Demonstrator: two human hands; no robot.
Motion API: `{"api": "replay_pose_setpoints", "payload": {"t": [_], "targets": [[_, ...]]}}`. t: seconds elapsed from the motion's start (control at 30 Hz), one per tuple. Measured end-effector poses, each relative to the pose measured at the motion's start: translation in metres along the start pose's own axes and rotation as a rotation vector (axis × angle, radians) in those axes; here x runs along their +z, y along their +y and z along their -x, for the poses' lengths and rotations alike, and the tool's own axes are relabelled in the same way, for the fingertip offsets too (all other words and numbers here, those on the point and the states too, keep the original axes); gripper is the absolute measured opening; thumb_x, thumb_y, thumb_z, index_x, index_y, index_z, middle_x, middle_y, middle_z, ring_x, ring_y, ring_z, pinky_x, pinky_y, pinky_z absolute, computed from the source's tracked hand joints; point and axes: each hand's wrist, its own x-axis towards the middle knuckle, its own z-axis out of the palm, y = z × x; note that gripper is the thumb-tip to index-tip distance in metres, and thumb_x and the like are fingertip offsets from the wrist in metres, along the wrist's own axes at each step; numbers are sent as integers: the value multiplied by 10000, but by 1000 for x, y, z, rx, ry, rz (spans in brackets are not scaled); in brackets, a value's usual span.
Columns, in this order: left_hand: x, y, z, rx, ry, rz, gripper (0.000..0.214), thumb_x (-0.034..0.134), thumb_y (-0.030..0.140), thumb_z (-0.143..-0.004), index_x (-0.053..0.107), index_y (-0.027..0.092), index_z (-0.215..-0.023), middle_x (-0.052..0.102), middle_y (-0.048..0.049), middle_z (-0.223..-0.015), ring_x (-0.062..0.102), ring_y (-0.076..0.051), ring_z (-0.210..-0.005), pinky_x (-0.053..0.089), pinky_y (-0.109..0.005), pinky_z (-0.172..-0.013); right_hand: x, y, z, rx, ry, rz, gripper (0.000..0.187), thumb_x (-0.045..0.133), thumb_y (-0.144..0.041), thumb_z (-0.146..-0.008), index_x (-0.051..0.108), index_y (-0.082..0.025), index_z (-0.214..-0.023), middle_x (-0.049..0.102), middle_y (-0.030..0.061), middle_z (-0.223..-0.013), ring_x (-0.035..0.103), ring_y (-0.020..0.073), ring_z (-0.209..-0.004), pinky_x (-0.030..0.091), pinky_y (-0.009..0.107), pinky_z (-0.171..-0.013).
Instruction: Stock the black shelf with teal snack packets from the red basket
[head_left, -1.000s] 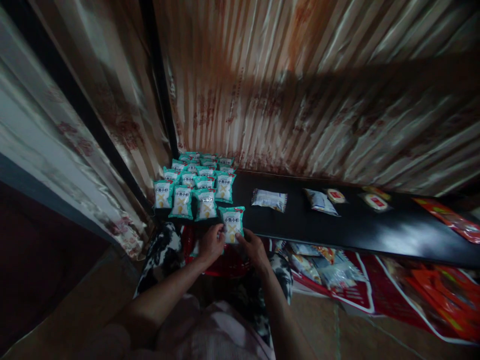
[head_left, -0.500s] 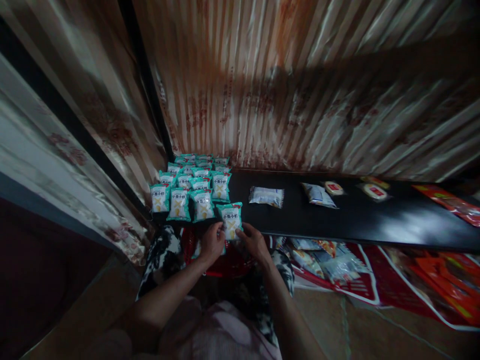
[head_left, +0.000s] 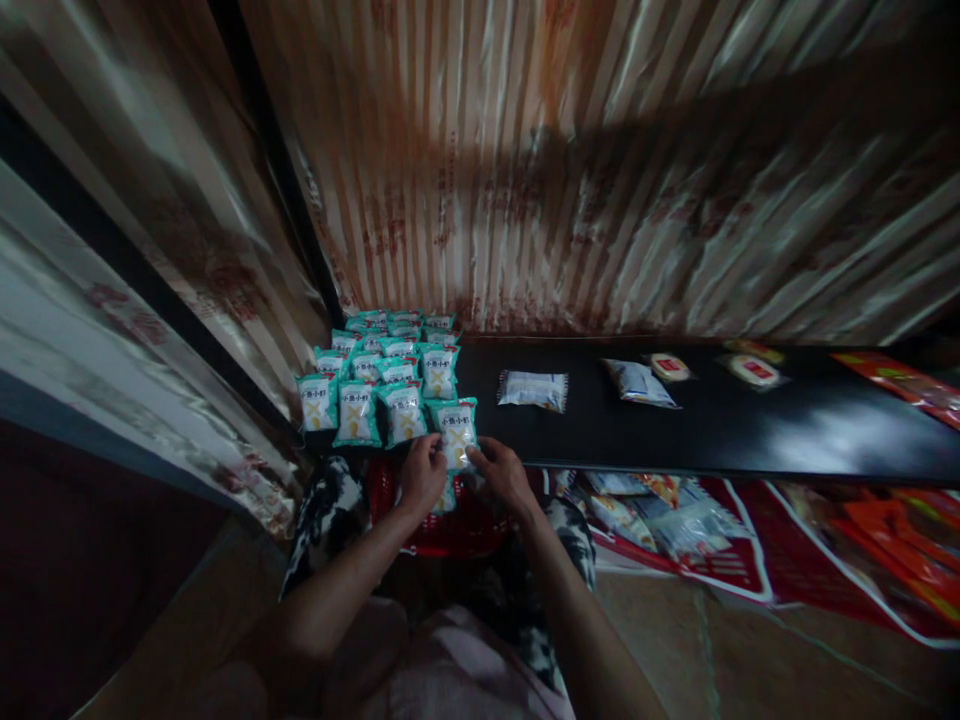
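Note:
A teal and white snack packet [head_left: 456, 432] stands between my two hands at the front edge of the black shelf [head_left: 570, 440]. My left hand [head_left: 424, 472] pinches its lower left side, and my right hand [head_left: 501, 470] grips its lower right side. Left of it, matching snack packets [head_left: 358, 410] stand in close rows that run to the back curtain. Beneath my hands, a red basket [head_left: 472, 535] sits between my knees, with another teal packet [head_left: 445, 496] in it, partly hidden by my left hand.
On the shelf lie a white packet [head_left: 532, 389], a second one [head_left: 641, 384], small round packets [head_left: 754, 371] and a long red packet [head_left: 900, 380]. Red baskets with bagged snacks [head_left: 660, 515] stand below at the right. A dark post [head_left: 289, 170] and striped curtains [head_left: 525, 230] enclose the back and left.
Both hands have moved the held packet slightly left and up, closer to the front row of packets. The view has shifted a little.

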Motion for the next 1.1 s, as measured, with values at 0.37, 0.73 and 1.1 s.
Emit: {"api": "replay_pose_setpoints", "payload": {"t": [0.37,0.73,1.1], "targets": [[3,2,-11,-19,15,48,359,469,114,-771,576,164,-1109,624,-81,-1102,601,-167,-983,458,-310,-917,-2,-11,-11,6,30,22,352,591,-437,-748,695,-216,-1002,722,62,-941,659,231,-860,475,324,-775],[7,4,-24,-9,17,100,349,472,121,-785,578,123,-1117,628,-115,-1111,609,-174,-982,456,-317,-920,-2,-12,-22,6,50,-28,380,574,-419,-755,667,-198,-1050,716,64,-954,658,227,-858,487,319,-765],[8,10,-37,-26,33,79,352,489,97,-770,595,125,-1104,647,-113,-1105,619,-181,-969,459,-338,-921,1,-4,-35,-22,50,35,408,540,-429,-781,644,-172,-1081,710,79,-964,654,225,-878,489,321,-772]]}}
